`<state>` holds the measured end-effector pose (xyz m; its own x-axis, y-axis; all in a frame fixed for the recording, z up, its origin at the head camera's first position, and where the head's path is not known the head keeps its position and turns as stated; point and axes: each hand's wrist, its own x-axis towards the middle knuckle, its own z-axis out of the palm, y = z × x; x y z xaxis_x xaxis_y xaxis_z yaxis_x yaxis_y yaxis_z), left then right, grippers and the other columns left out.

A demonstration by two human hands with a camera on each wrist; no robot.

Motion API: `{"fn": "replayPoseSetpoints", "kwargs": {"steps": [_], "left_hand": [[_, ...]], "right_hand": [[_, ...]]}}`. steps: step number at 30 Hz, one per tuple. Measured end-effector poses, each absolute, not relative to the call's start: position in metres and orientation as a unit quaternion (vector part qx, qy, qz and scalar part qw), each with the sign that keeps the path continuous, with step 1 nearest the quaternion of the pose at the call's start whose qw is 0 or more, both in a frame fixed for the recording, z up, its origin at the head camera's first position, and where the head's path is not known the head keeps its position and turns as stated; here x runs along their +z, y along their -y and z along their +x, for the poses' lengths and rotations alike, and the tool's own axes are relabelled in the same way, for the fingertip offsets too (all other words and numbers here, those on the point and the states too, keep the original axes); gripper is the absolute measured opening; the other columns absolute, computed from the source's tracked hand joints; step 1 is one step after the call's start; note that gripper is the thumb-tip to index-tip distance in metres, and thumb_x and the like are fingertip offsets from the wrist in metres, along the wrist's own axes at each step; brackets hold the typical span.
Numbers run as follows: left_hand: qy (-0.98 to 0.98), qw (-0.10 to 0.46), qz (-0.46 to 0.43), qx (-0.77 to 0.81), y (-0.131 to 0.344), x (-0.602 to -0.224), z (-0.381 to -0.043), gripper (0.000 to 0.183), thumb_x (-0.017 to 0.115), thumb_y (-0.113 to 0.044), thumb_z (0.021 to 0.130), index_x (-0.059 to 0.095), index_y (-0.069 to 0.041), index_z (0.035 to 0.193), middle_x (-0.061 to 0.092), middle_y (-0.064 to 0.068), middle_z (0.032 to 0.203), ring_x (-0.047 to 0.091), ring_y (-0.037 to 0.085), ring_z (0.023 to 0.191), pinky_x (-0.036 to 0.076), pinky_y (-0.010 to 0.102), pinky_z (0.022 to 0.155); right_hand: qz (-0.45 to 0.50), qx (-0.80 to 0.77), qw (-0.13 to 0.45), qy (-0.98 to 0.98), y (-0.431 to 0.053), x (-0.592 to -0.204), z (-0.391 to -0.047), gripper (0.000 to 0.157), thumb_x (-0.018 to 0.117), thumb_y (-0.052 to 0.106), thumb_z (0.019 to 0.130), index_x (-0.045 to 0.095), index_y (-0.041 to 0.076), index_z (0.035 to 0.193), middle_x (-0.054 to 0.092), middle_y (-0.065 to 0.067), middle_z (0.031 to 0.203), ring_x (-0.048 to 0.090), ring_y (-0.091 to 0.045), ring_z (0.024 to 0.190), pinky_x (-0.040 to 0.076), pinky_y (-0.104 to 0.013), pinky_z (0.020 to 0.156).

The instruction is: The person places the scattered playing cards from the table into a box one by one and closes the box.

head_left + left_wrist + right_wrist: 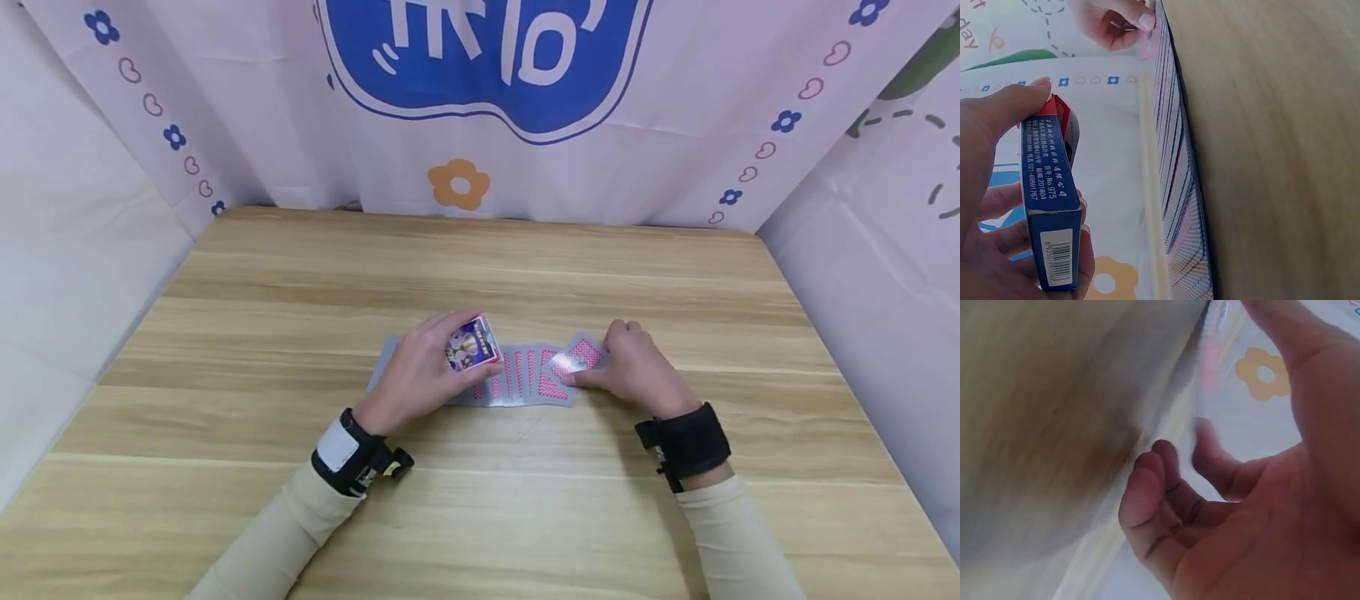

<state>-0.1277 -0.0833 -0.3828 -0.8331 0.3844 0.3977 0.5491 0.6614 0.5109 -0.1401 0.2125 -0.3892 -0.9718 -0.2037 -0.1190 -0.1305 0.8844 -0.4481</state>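
Note:
A row of overlapping playing cards (pixel 517 379), red-patterned backs up, runs left to right along the table. Over its left part, my left hand (pixel 412 375) grips a small blue playing-card box (pixel 472 344) between thumb and fingers. The left wrist view shows the barcode end of the box (pixel 1057 259) and a red flap at its other end. At the row's right end, my right hand (pixel 641 367) pinches a playing card (pixel 579 357), tilted across the last cards. In the right wrist view, the other fingers (pixel 1144 490) curl loosely, and the held card is mostly out of frame.
The wooden table (pixel 480 508) reaches back to a white curtain (pixel 285 142) with a blue emblem and an orange flower. White cloth also hangs along the left and right sides. Black straps (pixel 686 442) with small cameras sit on both wrists.

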Motion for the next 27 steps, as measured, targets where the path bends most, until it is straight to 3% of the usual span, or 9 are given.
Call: {"fn": "replayPoseSetpoints", "kwargs": {"steps": [7, 10, 16, 22, 27], "left_hand": [[0.905, 0.126, -0.255, -0.316, 0.084, -0.382, -0.128, 0.077, 0.074, -0.055, 0.072, 0.052, -0.010, 0.131, 0.062, 0.009, 0.109, 0.052, 0.012, 0.080, 0.051, 0.031, 0.059], [0.906, 0.122, -0.253, -0.315, 0.084, -0.382, -0.128, 0.077, 0.073, -0.055, 0.072, 0.051, -0.011, 0.132, 0.061, 0.007, 0.105, 0.051, 0.012, 0.078, 0.051, 0.029, 0.058], [0.906, 0.118, -0.254, -0.316, 0.083, -0.383, -0.127, 0.078, 0.072, -0.057, 0.073, 0.051, -0.010, 0.132, 0.061, 0.007, 0.105, 0.051, 0.012, 0.077, 0.051, 0.029, 0.057], [0.907, 0.117, -0.254, -0.314, 0.084, -0.384, -0.127, 0.077, 0.071, -0.057, 0.073, 0.051, -0.011, 0.132, 0.062, 0.009, 0.110, 0.052, 0.012, 0.078, 0.052, 0.029, 0.058], [0.908, 0.106, -0.253, -0.316, 0.085, -0.382, -0.126, 0.077, 0.071, -0.056, 0.074, 0.050, -0.012, 0.133, 0.060, 0.010, 0.117, 0.053, 0.013, 0.084, 0.053, 0.033, 0.064]], "right_hand": [[-0.101, -0.264, 0.084, -0.955, -0.212, -0.384, -0.142, 0.040, 0.072, 0.019, 0.084, 0.046, -0.002, 0.105, 0.049, -0.010, 0.073, 0.045, -0.021, 0.060, 0.036, -0.032, 0.049], [-0.119, -0.278, 0.080, -0.950, -0.211, -0.380, -0.141, 0.043, 0.068, 0.015, 0.087, 0.043, -0.004, 0.117, 0.049, -0.010, 0.075, 0.045, -0.021, 0.063, 0.037, -0.033, 0.052], [-0.121, -0.386, 0.066, -0.912, -0.207, -0.368, -0.138, 0.036, 0.059, 0.017, 0.094, 0.042, 0.002, 0.121, 0.056, -0.013, 0.079, 0.052, -0.024, 0.064, 0.041, -0.035, 0.055], [-0.119, -0.503, 0.037, -0.855, -0.191, -0.355, -0.134, 0.054, 0.064, 0.016, 0.091, 0.037, 0.014, 0.138, 0.056, -0.013, 0.095, 0.057, -0.034, 0.069, 0.046, -0.028, 0.052], [-0.164, -0.510, 0.007, -0.844, -0.177, -0.350, -0.132, 0.061, 0.065, 0.014, 0.090, 0.036, 0.025, 0.142, 0.055, -0.009, 0.093, 0.056, -0.026, 0.058, 0.045, -0.026, 0.048]]}}
